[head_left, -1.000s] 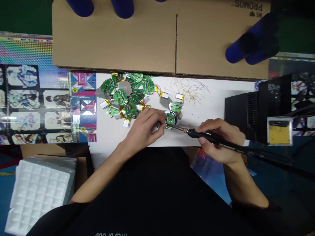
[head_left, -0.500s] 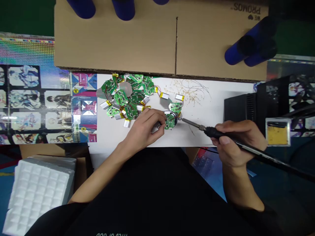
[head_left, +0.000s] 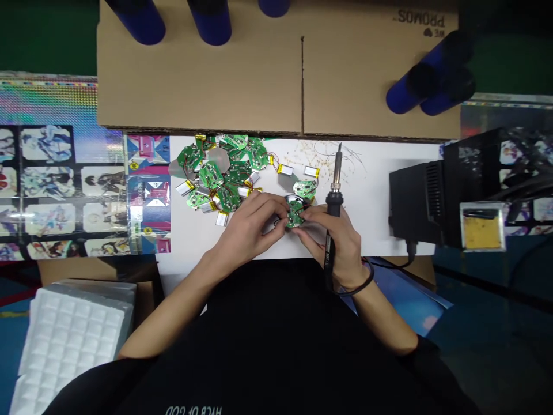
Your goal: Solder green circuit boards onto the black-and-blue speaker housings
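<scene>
My left hand (head_left: 248, 227) pinches a round green circuit board (head_left: 296, 212) at its left edge, with thin red and black wires and a dark ring around the board. My right hand (head_left: 339, 236) grips a black soldering iron (head_left: 334, 199) upright, its metal tip pointing away from me. The fingers of that hand also touch the board's right side. Just beyond lies another green board (head_left: 305, 187), and two small silver pouch batteries (head_left: 285, 169) lie near it. A heap of wired green boards (head_left: 224, 176) sits to the left.
A white sheet (head_left: 371, 196) lies under the boards, scattered with solder crumbs and wire scraps (head_left: 332, 155). Behind it is a cardboard sheet (head_left: 199, 75) with blue cylinders (head_left: 142, 23). A black soldering station (head_left: 417, 202) and sponge tray (head_left: 481, 227) stand right; a white foam block (head_left: 71, 340) sits lower left.
My right hand has swung in from the right, turned the iron upright, and reached the round board. My left hand has stayed on the board.
</scene>
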### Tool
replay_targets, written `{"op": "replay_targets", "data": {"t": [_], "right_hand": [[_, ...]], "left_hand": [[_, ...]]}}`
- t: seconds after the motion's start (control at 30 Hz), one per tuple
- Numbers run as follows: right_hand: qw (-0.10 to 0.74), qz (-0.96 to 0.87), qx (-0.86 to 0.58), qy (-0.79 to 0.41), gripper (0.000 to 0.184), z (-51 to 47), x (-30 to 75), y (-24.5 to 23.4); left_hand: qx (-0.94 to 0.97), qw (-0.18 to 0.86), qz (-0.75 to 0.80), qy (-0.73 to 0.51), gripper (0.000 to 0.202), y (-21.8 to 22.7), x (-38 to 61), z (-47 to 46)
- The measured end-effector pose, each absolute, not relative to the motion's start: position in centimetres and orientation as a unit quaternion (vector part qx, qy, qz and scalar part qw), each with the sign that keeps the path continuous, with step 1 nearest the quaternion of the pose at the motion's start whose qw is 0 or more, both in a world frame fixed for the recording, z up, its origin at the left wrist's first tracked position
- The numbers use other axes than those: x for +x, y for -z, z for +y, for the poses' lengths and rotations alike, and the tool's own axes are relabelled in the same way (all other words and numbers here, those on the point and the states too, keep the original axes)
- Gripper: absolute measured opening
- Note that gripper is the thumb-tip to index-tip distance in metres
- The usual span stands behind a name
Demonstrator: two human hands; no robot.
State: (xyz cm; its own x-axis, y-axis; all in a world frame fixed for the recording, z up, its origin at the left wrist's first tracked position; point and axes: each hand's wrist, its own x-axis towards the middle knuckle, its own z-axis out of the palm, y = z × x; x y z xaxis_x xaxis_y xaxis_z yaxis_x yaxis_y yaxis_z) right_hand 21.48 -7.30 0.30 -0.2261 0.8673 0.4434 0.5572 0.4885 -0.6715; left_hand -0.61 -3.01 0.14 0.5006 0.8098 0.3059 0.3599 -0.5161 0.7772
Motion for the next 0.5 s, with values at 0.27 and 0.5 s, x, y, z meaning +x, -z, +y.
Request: {"op": "replay_targets", "data": {"t": [0.27,0.5], "right_hand": [[0.387,-0.747,-0.484,-0.239,0.042,-6.7,22.3,-0.9],[0.406,-0.679,-0.527,-0.309,0.029,-7.9,23.1,-2.3]], "left_hand": [[0.872,0.271,0.305,-0.271,0.012,-1.4,-1.9,-1.5],[0.930,0.201,0.246,-0.182,0.020,-3.1,-1.8,0.2]]}}
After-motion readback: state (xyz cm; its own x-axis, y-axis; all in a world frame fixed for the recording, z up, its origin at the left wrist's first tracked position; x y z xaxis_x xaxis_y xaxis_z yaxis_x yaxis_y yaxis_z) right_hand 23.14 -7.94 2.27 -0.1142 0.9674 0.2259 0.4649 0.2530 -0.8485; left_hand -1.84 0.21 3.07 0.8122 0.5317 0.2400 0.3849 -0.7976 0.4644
